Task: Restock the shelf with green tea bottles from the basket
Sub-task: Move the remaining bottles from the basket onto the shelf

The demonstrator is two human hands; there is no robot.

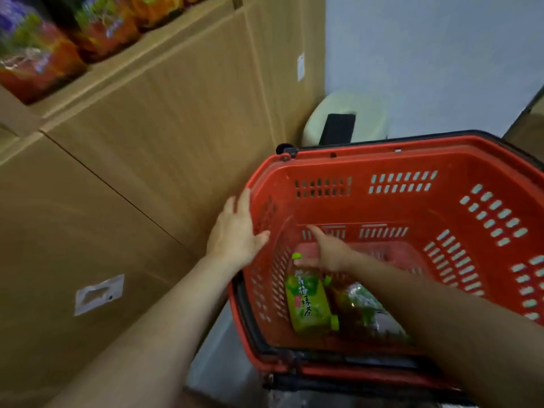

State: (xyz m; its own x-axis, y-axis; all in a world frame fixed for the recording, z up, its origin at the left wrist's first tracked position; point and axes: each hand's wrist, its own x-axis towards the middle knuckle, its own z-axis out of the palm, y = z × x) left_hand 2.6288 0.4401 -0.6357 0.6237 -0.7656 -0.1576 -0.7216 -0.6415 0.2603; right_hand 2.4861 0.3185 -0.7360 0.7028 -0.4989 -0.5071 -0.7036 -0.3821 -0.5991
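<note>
The right hand point(326, 254) covers the neck of the green tea bottle point(307, 304); its grip cannot be told. The forearm hides most of a second bottle point(362, 309), itself blurred. The basket point(441, 151) is cut off on its right side. The snack packs point(38, 60) are blurred.

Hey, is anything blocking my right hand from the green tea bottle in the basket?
Nothing visible does. The right hand is inside the red basket, at the neck of the green tea bottle, which lies uncovered along the basket's left wall. Other bottles lie beside it, not over it.
</note>
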